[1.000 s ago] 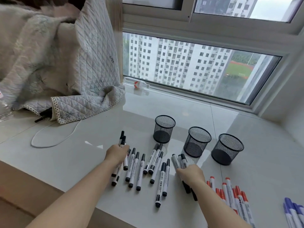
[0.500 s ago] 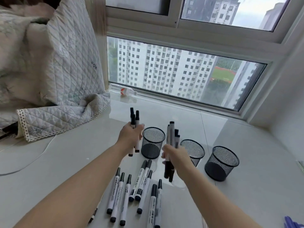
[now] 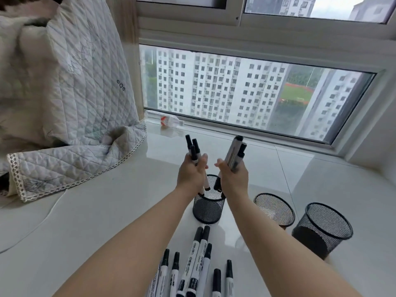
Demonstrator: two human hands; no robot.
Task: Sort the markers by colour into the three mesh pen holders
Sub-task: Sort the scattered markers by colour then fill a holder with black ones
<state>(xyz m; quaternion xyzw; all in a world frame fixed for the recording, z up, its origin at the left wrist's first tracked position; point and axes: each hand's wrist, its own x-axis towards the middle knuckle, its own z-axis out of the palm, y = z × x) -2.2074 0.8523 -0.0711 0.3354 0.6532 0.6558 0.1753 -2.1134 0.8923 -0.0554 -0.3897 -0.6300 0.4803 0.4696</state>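
Three black mesh pen holders stand in a row on the white sill: the left holder [image 3: 209, 212], the middle holder [image 3: 275, 207] and the right holder [image 3: 325, 227]. My left hand [image 3: 191, 173] grips a bunch of black markers [image 3: 194, 150] upright, right above the left holder. My right hand [image 3: 234, 177] grips another bunch of black markers [image 3: 234, 154], their lower ends over the same holder's rim. Several more black markers [image 3: 196, 266] lie on the sill between my forearms. The middle and right holders look empty.
A quilted grey blanket [image 3: 64, 116] drapes over the sill's left part, with a thin white cable [image 3: 32, 234] below it. A small plastic bottle [image 3: 169, 121] lies by the window frame. The window runs along the back.
Both hands rose from the sill with bunches of black markers and moved together over the left holder. The view tilted, so the red and blue markers left the frame.
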